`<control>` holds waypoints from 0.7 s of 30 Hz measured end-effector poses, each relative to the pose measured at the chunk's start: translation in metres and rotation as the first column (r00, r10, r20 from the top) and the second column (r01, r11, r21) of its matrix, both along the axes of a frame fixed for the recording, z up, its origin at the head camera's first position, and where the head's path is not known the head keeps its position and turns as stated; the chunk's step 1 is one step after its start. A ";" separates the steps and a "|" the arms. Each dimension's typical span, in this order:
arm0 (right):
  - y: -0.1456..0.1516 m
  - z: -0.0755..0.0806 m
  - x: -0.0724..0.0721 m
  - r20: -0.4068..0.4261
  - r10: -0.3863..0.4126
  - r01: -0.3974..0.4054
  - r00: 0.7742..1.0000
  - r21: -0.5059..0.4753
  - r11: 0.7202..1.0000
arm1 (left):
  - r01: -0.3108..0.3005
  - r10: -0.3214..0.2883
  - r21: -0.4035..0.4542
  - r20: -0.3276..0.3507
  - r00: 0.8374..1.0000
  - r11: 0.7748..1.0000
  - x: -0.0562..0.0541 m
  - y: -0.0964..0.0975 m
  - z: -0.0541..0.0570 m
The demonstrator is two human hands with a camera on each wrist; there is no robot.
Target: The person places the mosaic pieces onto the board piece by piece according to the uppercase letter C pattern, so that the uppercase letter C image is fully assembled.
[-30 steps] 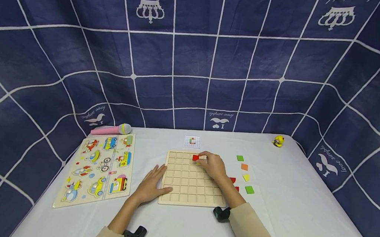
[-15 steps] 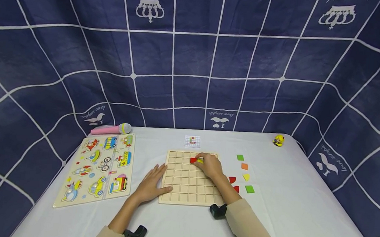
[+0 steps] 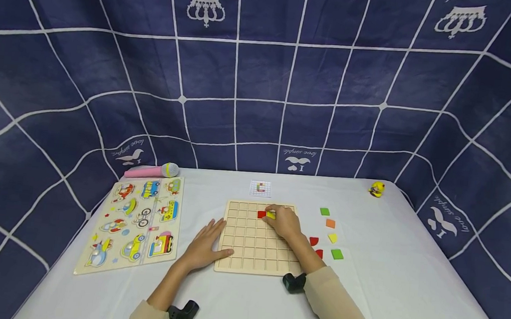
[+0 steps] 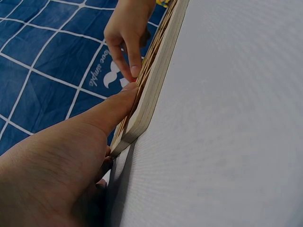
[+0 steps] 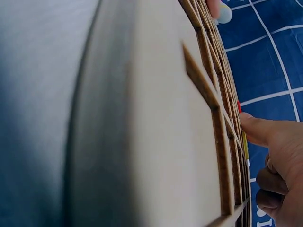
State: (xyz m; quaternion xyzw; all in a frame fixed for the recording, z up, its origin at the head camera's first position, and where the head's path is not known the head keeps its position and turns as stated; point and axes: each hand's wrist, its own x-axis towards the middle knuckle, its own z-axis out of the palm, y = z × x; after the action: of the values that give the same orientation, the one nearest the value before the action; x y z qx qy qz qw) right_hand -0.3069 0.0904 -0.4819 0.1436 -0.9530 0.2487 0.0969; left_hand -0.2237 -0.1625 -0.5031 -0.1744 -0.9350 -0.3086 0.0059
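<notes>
The right hand (image 3: 285, 223) was at a red tile (image 3: 261, 214) and yellow tile (image 3: 271, 215) on the board's (image 3: 243, 252) far part, grip unclear, forearm crossing the right edge. The left hand (image 3: 203, 248) lay spread, between board and puzzle (image 3: 131, 220).

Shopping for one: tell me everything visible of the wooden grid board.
The wooden grid board is pale and roughly square, with raised strips dividing it into cells. It lies flat on the white cloth. A red piece and a yellow piece are side by side near its far edge, the right hand at the yellow one; the left hand rests its thumb on the left border.
</notes>
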 end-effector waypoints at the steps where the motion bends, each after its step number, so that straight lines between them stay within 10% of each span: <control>1: 0.000 0.000 0.000 0.000 -0.001 0.001 1.000 -0.002 1.000 | -0.002 0.002 -0.001 0.002 1.000 1.000 0.000 0.000 0.000; 21: 0.068 0.037 0.035 -0.082 -0.017 0.011 0.997 -0.064 0.998 | -0.030 0.029 0.030 0.046 0.999 0.999 0.004 0.004 0.003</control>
State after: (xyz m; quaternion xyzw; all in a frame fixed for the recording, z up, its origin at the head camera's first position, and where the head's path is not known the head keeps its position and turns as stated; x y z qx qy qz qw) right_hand -0.2721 0.1583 -0.4451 0.1438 -0.9407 0.2723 0.1422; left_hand -0.2195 -0.1583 -0.5002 -0.1534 -0.9325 -0.3269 -0.0082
